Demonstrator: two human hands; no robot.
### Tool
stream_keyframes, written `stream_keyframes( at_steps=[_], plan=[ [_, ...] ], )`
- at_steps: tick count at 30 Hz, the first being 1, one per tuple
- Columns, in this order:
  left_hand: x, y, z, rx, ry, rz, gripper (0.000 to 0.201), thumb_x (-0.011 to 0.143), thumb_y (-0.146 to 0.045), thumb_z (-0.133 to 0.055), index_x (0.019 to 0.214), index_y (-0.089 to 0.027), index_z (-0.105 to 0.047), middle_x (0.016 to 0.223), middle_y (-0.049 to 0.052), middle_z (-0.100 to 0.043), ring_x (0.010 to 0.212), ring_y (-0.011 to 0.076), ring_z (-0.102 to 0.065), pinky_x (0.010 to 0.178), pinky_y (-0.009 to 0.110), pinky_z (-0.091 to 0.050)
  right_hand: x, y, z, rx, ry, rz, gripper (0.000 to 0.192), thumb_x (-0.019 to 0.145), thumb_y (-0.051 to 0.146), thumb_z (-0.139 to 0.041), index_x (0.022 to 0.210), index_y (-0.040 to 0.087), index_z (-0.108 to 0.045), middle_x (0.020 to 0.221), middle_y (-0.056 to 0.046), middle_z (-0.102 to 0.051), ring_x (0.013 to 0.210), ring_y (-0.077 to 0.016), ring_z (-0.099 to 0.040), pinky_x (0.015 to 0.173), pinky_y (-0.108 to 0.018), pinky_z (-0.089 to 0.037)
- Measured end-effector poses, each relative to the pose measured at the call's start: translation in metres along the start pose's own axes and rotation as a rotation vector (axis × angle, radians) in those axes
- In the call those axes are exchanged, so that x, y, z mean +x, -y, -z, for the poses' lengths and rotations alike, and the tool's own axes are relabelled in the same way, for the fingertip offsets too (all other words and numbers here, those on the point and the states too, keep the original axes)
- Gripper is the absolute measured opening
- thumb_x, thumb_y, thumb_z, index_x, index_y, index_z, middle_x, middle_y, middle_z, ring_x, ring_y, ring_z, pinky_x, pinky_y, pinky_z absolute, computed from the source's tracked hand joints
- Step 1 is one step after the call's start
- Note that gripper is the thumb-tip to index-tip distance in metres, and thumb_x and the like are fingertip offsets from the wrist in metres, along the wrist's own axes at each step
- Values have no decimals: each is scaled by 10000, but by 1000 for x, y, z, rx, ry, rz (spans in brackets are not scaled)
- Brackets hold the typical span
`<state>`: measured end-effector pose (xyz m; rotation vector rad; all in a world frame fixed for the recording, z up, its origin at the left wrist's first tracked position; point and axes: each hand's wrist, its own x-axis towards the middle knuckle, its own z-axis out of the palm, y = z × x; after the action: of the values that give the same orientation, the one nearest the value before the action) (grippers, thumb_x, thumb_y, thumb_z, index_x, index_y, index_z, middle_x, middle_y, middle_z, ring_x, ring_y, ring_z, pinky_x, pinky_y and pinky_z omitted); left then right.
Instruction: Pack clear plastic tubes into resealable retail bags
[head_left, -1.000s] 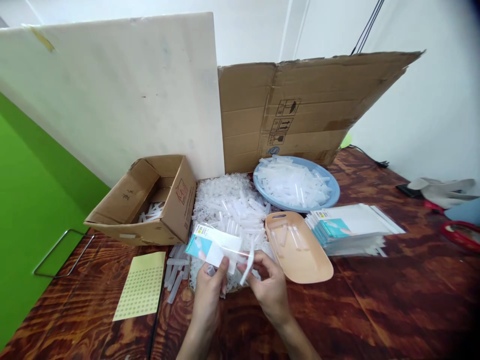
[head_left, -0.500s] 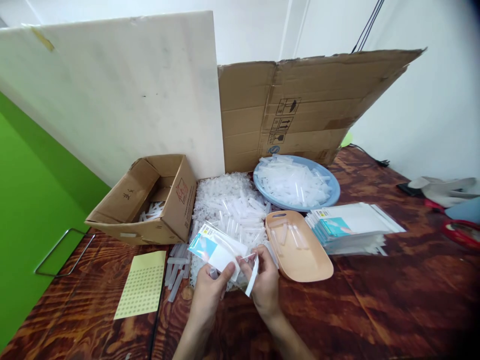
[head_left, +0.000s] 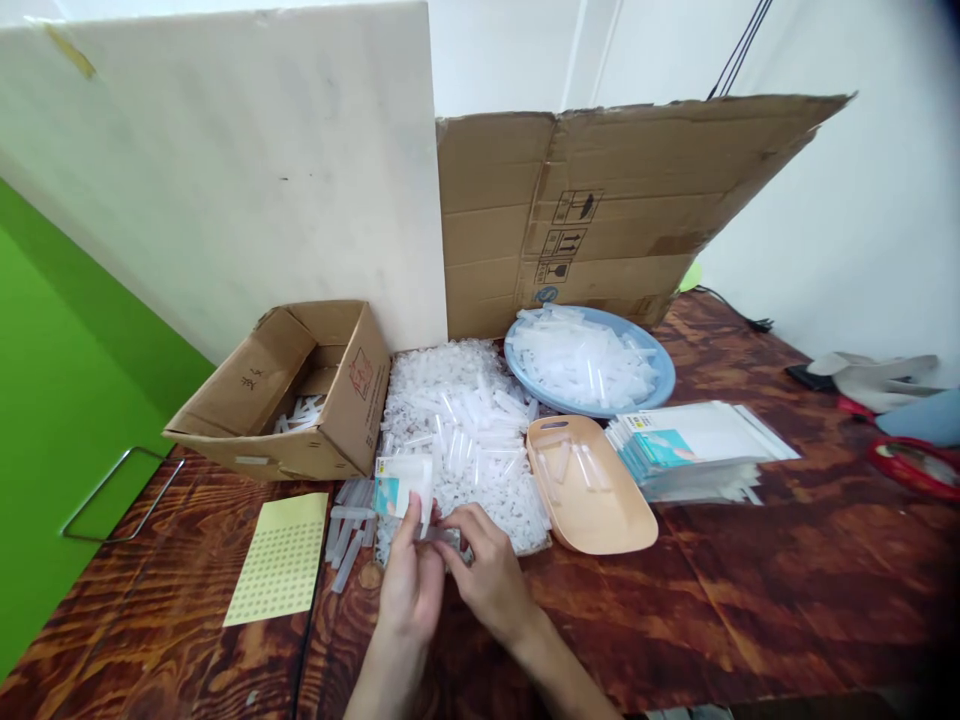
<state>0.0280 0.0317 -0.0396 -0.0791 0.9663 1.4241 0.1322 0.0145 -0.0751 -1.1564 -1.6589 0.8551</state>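
The cardboard box [head_left: 300,395] lies left of the tube heap [head_left: 465,430], the tray [head_left: 592,490] right, the plate [head_left: 589,360] behind.

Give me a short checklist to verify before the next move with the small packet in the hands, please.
1. Left hand grips the packet: ok, fingers hold its lower edge and it stands upright.
2. Right hand at the packet opening: ok, its fingertips meet the left hand there.
3. Packet sealed: cannot tell, the hands hide the opening.
4. Tube inside the packet: cannot tell, the contents are too blurred.
5. Supply of clear tubes near: ok, the pile lies just behind the hands.
6. Stack of empty packets and yellow sticker sheet near: ok, the packets lie right of the tan tray, the sheet left of the hands.
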Motion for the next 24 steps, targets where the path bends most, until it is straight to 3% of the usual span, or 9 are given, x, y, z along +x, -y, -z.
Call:
stream_keyframes(
  at_steps=[3,7,9,11,14,16,20,24],
  plan=[
    [-4,1,0,1,56,37,221,1010,-161,-528,956,-57,-715,861,107,-742,749,134,-716,680,196,-597,5,-5,-1,-65,93,46,148,934,121,-594,1039,212,-645,1012,-61,-627,957,-223,-623,837,-328,-511],
    [-4,-3,6,2,83,119,236,1011,-179,-531,1022,-50,-729,1000,155,-756,883,178,-736,777,243,-602,11,-9,14,-69,263,115,195,926,114,-592,1053,235,-677,1060,-58,-646,967,-217,-643,847,-324,-535],
    [-2,-4,10,-21,104,111,198,995,-178,-560,1047,-96,-733,1049,135,-757,931,190,-733,791,270,-598,13,-11,26,-39,220,84,159,885,113,-632,985,229,-674,985,-48,-654,906,-214,-652,803,-317,-545],
    [0,-3,13,-32,99,39,160,954,-182,-637,1083,-162,-730,1095,90,-754,955,178,-725,792,267,-583,14,-12,38,68,79,2,124,874,149,-663,966,228,-637,928,-40,-665,833,-207,-667,739,-309,-559],
    [2,1,12,0,97,-56,262,858,-210,-771,1116,-211,-724,1121,59,-752,962,165,-715,804,247,-554,13,-8,44,390,-156,-104,234,898,240,-693,1076,252,-541,989,-48,-713,773,-199,-709,704,-311,-588],
    [1,6,9,28,136,-102,320,818,-234,-812,1125,-211,-724,1138,66,-750,1014,184,-704,859,266,-540,12,-3,41,517,-235,-128,264,917,281,-689,1113,256,-514,1041,-59,-726,756,-195,-724,729,-326,-598],
    [-5,14,3,145,174,-175,384,785,-317,-838,1131,-196,-723,1144,73,-752,1068,205,-685,898,283,-523,12,2,28,362,-218,-135,293,999,360,-560,1257,227,-594,1126,-97,-713,946,-241,-711,866,-373,-566],
    [-7,19,5,308,159,-244,449,714,-362,-881,1091,-167,-736,1072,83,-769,1072,236,-687,931,302,-506,11,-1,23,231,-131,-62,408,1032,384,-469,1401,245,-574,1311,-112,-632,1272,-290,-546,1082,-451,-434]
  ],
)
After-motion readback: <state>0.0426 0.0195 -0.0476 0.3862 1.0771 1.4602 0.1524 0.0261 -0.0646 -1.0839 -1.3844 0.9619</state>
